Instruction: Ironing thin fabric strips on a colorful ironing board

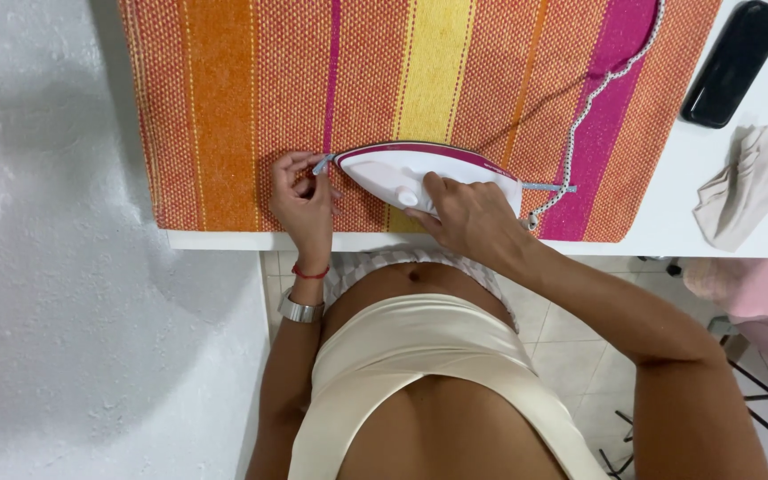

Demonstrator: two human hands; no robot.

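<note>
A white and magenta iron (402,173) lies flat on a striped orange, yellow and pink woven cloth (224,98) spread over a white table (668,231). My right hand (464,213) grips the iron's handle from the near side. A thin light-blue strap (548,188) runs under the iron along the cloth. My left hand (302,200) pinches the left end of that strap just ahead of the iron's tip. The iron's speckled cord (593,98) trails up to the right across the cloth.
A black case (735,62) lies at the table's far right, with a folded beige cloth (748,187) below it. Pink fabric (757,298) hangs off to the right below the table edge. A white textured wall is at the left.
</note>
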